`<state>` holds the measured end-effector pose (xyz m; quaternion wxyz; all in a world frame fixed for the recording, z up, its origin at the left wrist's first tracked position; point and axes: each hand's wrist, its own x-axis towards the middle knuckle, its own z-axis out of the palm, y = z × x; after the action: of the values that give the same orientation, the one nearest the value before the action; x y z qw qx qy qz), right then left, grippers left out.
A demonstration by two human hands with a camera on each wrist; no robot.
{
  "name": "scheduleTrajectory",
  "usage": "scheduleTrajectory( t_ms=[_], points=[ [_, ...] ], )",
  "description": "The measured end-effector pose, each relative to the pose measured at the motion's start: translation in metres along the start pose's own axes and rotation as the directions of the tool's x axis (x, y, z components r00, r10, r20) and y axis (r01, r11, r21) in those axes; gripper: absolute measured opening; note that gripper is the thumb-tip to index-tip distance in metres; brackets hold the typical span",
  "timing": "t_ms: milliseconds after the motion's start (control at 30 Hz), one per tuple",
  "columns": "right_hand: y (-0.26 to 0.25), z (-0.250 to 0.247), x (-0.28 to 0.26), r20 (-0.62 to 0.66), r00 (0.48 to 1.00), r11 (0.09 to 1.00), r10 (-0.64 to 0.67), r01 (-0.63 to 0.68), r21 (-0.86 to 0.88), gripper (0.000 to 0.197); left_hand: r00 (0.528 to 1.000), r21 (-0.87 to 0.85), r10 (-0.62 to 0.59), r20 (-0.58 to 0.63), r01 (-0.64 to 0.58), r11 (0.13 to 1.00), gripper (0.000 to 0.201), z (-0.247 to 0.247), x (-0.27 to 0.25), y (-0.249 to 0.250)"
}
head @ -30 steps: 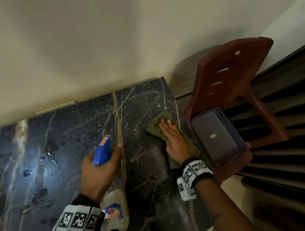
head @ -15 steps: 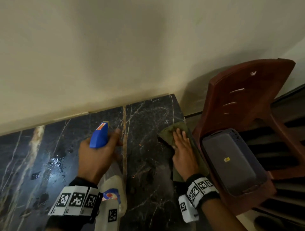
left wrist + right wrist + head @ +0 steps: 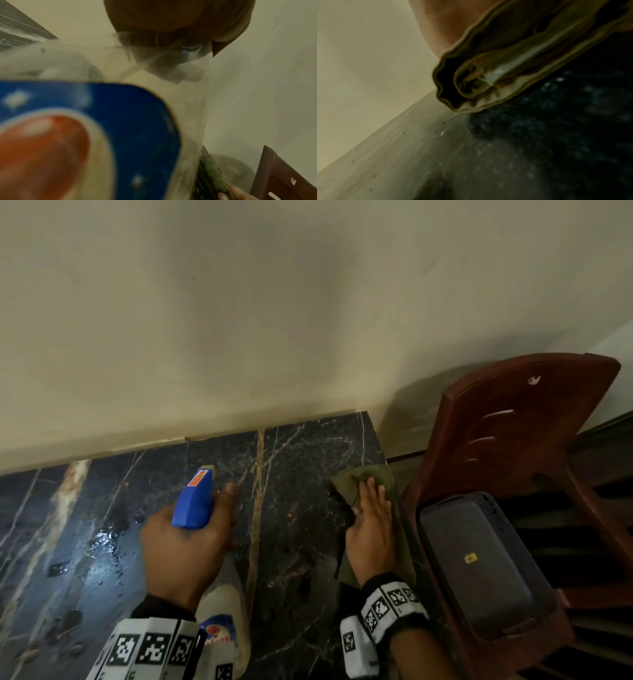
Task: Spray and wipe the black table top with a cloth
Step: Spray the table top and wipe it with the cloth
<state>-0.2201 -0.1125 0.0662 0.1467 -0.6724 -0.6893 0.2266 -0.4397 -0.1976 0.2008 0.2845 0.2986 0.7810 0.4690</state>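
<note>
The black marble table top runs along the wall, with wet drops at its left part. My left hand grips a spray bottle by its blue trigger head, held above the table; the clear body and blue-red label fill the left wrist view. My right hand lies flat with straight fingers on a folded olive-green cloth near the table's right edge. The cloth's folded edge shows close up on the dark stone in the right wrist view.
A reddish-brown plastic chair stands right against the table's right end, with a dark grey lidded box on its seat. A cream wall bounds the table at the back.
The right hand and cloth slid toward the table's right edge. The left hand with the bottle shifted forward and slightly right. The head view tilted up.
</note>
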Motion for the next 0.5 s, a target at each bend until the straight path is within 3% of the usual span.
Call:
scheduleTrajectory(
  t_ms=[33,100,167,233,300,400,467,500],
  points=[
    [-0.007,0.002,-0.001,0.007,1.000,1.000,0.008,-0.007,-0.016,0.069,1.000,0.009,0.005,-0.004,-0.005,1.000,0.039,-0.001,0.002,0.000],
    [-0.019,0.006,-0.009,0.106,0.989,0.994,-0.099,0.103,-0.033,0.071,1.000,0.024,0.015,-0.013,-0.014,1.000,0.041,-0.001,0.005,-0.002],
    [-0.020,0.006,-0.018,0.237,0.941,0.968,-0.240,0.251,-0.018,0.072,0.999,0.034,0.029,-0.013,-0.029,0.999,0.047,0.001,0.007,-0.007],
    [-0.010,0.000,-0.015,0.275,0.912,0.947,-0.306,0.322,-0.017,0.072,0.999,0.032,0.034,-0.006,-0.034,0.999,0.051,0.005,0.007,-0.010],
    [0.004,-0.002,-0.002,0.189,0.951,0.965,-0.246,0.258,-0.039,0.071,1.000,0.016,0.015,0.019,-0.015,1.000,0.039,0.009,0.006,-0.010],
    [0.005,0.000,0.015,0.008,0.999,0.999,-0.042,0.042,-0.020,0.068,0.999,-0.010,-0.008,0.047,0.009,1.000,0.004,0.012,0.006,-0.012],
    [-0.008,0.005,0.011,0.010,1.000,0.999,-0.026,0.026,-0.031,0.069,0.999,-0.003,0.003,0.045,-0.003,1.000,0.002,0.011,0.007,-0.014],
    [-0.014,0.008,0.005,0.057,0.995,0.995,-0.084,0.087,-0.040,0.071,0.999,0.006,0.011,0.041,-0.011,1.000,0.003,0.010,0.008,-0.014]
  ],
)
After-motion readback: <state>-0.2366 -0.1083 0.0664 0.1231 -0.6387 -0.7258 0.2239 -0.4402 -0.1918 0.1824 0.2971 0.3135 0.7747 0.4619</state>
